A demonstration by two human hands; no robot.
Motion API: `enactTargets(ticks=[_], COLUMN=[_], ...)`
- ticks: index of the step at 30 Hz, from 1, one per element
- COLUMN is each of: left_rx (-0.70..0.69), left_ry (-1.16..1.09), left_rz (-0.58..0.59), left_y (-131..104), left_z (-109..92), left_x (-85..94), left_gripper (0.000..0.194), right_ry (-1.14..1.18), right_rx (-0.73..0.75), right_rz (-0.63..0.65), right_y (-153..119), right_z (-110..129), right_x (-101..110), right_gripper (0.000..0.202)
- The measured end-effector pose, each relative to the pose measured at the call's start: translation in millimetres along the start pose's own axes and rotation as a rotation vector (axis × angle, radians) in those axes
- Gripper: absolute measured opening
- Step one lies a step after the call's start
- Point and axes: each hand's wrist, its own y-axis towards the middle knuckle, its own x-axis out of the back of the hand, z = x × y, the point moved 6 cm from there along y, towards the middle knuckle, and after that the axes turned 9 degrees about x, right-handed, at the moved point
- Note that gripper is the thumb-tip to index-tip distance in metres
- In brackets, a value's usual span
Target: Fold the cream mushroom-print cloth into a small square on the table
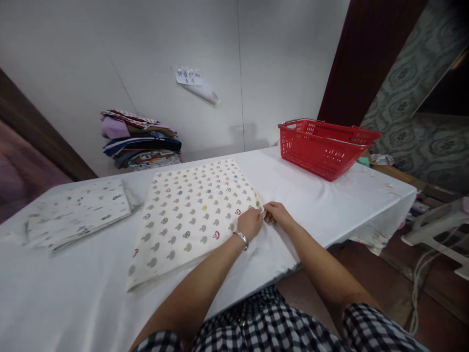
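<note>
Item one, centre of the frame: a cream, folded cotton cloth printed with rows of small grey mushroom shapes and a few red, green, blue and yellow ones (190,215). I see it lying flat on the white-covered table (311,205), roughly square, turned so one corner points toward the lower left of the frame. Its edges look layered, and the surface is smooth with only faint creases.

Item two: my left hand (249,222), a silver bracelet (241,238) on the wrist, resting on the cloth's right corner, fingers curled down and pinching the edge.

Item three: my right hand (277,213), just beside the left and touching it, fingertips closed narrowly on the same corner of the cloth. Both forearms run in from the bottom of the frame, above a black-and-white checked garment (264,322).

Item four, left of the frame: a second pale folded cloth with a sparse grey print (78,212), lying flat, just beside the first.

Item five, upper left against the wall: a stack of folded fabrics in mixed colours (141,139).

Item six, upper right on the table: a red plastic shopping basket with metal handles (324,146), well apart from the hands.

Item seven, on the wall at upper centre: a small paper note (189,77), writing too small to read.
</note>
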Motion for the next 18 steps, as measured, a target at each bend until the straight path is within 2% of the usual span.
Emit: enactTargets(ticks=[5,10,18], left_rx=[0.058,0.076,0.132], left_ry=[-0.15,-0.175,-0.205], left_rz=[0.067,0.091,0.088], left_y=[7.0,13.1,17.5], left_z=[7.0,11.4,16.9], left_x=[0.3,-1.9,-4.4], left_gripper=[0.031,0.028,0.027], right_ry=[0.004,0.012,0.05], right_rx=[-0.005,-0.001,0.071], right_rz=[0.019,0.024,0.108], right_y=[2.2,1.3,-5.0], right_z=[-3.6,-1.5,6.4], right_x=[-0.7,-1.6,-4.0], right_gripper=[0.02,0.015,0.011])
